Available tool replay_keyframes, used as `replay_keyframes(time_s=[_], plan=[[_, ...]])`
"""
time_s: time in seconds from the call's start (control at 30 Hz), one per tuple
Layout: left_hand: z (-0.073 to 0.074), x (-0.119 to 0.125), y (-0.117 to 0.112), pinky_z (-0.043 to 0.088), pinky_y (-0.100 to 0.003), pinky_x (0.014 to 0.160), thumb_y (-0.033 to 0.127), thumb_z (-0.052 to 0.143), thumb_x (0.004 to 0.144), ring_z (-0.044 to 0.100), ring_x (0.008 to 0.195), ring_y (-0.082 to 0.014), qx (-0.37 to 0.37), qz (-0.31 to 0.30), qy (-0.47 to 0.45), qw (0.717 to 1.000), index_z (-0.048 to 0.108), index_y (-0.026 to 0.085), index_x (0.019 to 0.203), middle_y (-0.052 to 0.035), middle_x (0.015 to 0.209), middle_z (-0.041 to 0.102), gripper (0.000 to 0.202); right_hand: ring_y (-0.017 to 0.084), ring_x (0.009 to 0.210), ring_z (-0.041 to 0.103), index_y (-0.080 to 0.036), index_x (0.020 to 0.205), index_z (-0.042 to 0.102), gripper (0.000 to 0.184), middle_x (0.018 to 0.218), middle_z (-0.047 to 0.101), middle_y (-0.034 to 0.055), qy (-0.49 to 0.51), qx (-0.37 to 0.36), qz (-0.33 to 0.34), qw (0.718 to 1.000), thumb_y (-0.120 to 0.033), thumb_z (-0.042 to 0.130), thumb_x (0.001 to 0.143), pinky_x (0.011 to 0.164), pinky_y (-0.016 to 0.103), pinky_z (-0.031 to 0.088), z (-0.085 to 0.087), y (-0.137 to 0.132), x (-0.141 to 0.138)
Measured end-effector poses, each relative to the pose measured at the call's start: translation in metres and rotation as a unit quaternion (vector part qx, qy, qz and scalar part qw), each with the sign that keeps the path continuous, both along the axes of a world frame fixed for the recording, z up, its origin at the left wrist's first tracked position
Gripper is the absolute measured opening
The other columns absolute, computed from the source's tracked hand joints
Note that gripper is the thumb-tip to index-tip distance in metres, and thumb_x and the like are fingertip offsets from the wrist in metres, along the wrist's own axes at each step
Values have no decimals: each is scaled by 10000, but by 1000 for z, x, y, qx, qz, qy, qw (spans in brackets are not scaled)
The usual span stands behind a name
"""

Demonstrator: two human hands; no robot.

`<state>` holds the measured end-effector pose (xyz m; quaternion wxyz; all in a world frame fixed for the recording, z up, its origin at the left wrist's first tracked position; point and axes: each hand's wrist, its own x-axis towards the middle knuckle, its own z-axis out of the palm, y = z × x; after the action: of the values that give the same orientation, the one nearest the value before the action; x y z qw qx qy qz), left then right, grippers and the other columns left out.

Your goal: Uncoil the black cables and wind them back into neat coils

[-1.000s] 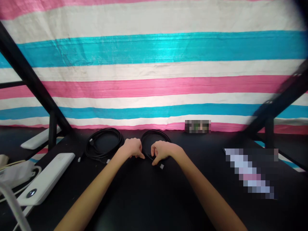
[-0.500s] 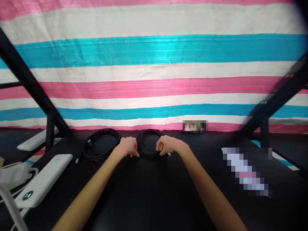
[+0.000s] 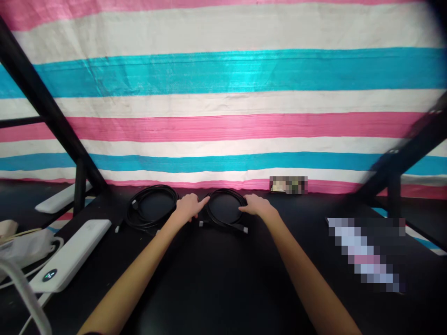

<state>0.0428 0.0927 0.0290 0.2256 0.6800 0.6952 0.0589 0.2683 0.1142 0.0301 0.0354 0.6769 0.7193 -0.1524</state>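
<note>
A black cable coiled into a ring (image 3: 223,225) lies on the black table, its two pale-ended plugs at the near side. My left hand (image 3: 187,208) is at the ring's left edge; its thumb is stretched out to the strands and the other fingers bend downward, partly hidden. At the opposite edge, my right hand (image 3: 259,204) has thumb and fingers around the strands, the fingertips partly out of sight. Left of my left hand lies a second black coiled cable (image 3: 139,225), with light-coloured plugs showing at its edges.
A white power bank (image 3: 75,253) with a lit round display lies at left, near white adapters and cords (image 3: 31,246). Another white slab (image 3: 59,199) sits farther back. Blurred items lie at right and back. Black slanted frame bars (image 3: 59,121) flank a striped sheet (image 3: 223,102).
My right hand has shifted from the ring's near right side to its outer right edge, and the plug there now shows. My left thumb has swung up toward the strands. The view moved slightly.
</note>
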Motion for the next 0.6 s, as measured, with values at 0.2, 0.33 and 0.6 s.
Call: replay_keyframes(time_s=[0.2,0.33,0.6], plan=[[-21,1,6,473,-254,609,569,398,842,666,514,-169,-23,-31,-71,997,519,111,1190,-48,668,725,587,242,939,617,-167,1239,549,381,1104,610,108,23,9,-11,1000,-263,618,876,734,283,490,-22,11,2],[-26,3,9,480,-235,570,410,474,848,678,540,-174,-3,-30,-73,997,560,112,1105,-65,673,724,403,202,962,597,-209,1262,534,446,1047,624,52,40,31,13,999,-154,634,830,740,223,463,-26,15,2],[-26,4,10,488,-219,574,243,421,835,662,508,-139,-6,-53,-51,997,595,127,1014,-46,672,723,275,280,1070,531,-170,1332,484,464,1243,452,173,-2,30,2,1000,-111,539,875,817,312,446,-20,5,-12]])
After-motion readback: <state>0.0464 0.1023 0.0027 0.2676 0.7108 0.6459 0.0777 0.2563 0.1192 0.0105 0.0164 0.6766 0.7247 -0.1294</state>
